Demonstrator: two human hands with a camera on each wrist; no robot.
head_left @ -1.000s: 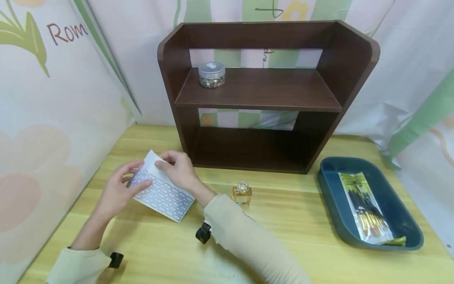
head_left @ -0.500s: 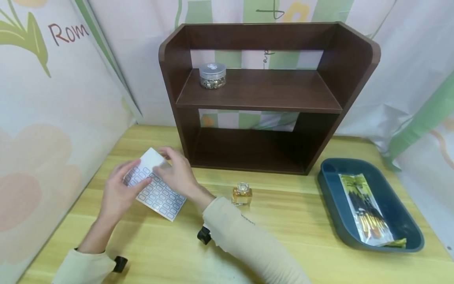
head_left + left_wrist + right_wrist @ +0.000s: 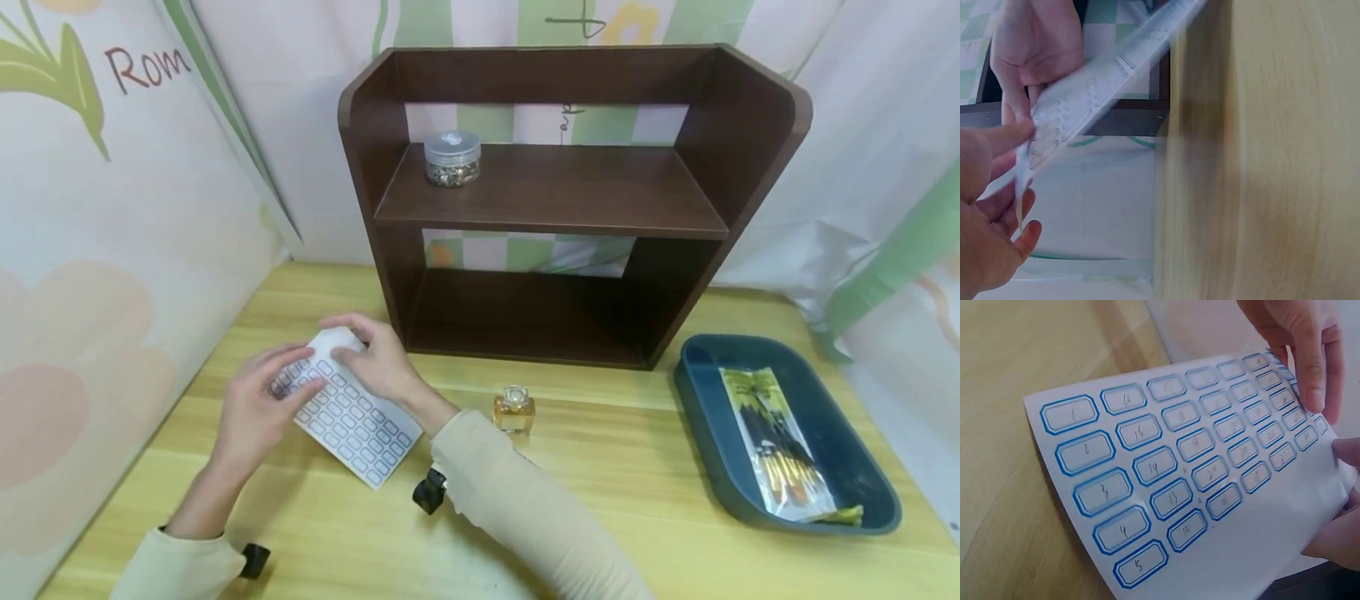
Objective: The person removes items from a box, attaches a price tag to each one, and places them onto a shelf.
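Note:
A white sheet of sticker labels (image 3: 362,429) is held above the left of the table. Rows of blue-bordered labels with handwritten numbers cover it in the right wrist view, beside a blank strip. My left hand (image 3: 253,408) pinches the sheet's left edge, thumb on the printed face. At the top edge my right hand (image 3: 381,360) grips it near the blank part, thumb in front and fingers behind. The left wrist view shows the sheet (image 3: 1075,109) nearly edge-on and blurred. A small amber glass perfume bottle (image 3: 514,412) stands right of the right forearm.
A dark brown two-tier shelf (image 3: 551,196) stands at the back, with a clear lidded jar (image 3: 452,158) of small metallic bits on its upper board. On the right lies a dark teal tray (image 3: 697,425) holding a packet of brushes (image 3: 777,450). Printed curtains enclose the table.
The sheet shifts slightly left, then its lower end swings back right and toward me. Both hands keep hold of it with small shifts. The bottle, tray and jar stay put.

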